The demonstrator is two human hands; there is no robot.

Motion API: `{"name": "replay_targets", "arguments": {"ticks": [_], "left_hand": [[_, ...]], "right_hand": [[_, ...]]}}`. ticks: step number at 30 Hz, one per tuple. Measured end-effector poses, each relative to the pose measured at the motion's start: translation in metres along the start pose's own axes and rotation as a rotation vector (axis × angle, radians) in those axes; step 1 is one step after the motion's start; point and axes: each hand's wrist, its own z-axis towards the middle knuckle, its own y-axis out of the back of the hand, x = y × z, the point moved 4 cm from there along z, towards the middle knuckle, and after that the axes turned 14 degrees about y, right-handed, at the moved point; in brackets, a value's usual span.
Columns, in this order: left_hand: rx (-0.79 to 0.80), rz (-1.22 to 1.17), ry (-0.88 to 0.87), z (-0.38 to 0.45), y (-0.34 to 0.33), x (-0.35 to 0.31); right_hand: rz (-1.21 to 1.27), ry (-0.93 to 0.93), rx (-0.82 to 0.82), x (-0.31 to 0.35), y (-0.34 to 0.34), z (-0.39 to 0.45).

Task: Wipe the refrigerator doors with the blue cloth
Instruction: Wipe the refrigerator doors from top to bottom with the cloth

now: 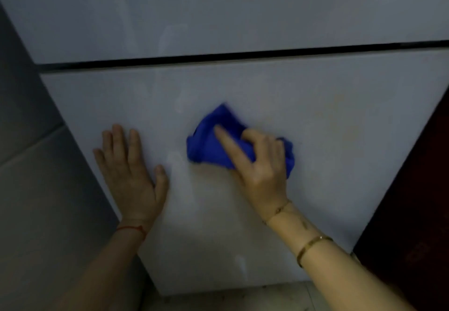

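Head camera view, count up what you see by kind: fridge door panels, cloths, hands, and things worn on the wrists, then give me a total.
Refrigerator door panels: 2, upper door and lower door
Blue cloth: 1
Hands: 2, left hand and right hand
Wrist items: 3, red string, thin chain, gold bangle
Total: 8

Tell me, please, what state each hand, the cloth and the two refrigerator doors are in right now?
Blue cloth: bunched up, pressed against the lower door.
Right hand: gripping the cloth.
Left hand: empty, open, flat on the lower door.
Lower door: shut, faintly smudged.
Upper door: shut, streaky.
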Motion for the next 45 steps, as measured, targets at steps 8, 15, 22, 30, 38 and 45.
{"name": "replay_targets", "arguments": {"ticks": [8, 15, 22, 30, 38, 45], "left_hand": [[-0.030, 0.018, -0.025, 0.000, -0.002, 0.000], [-0.018, 0.004, -0.024, 0.000, -0.003, 0.001], [-0.029, 0.031, -0.034, 0.000, -0.002, 0.001], [-0.011, 0.012, -0.025, 0.000, -0.001, 0.001], [-0.023, 0.038, -0.034, 0.000, -0.003, 0.000], [0.006, 0.020, -0.039, 0.000, -0.004, 0.001]], "right_hand": [[0.088, -0.638, -0.354, -0.086, 0.040, -0.010], [0.012, -0.015, 0.033, 0.009, -0.005, -0.013], [0.096, -0.571, -0.247, -0.076, 0.036, -0.027], [-0.007, 0.055, 0.085, 0.018, -0.008, -0.037], [0.081, -0.460, -0.162, -0.048, 0.022, -0.027], [0.028, 0.135, 0.146, 0.023, -0.010, -0.067]]}}
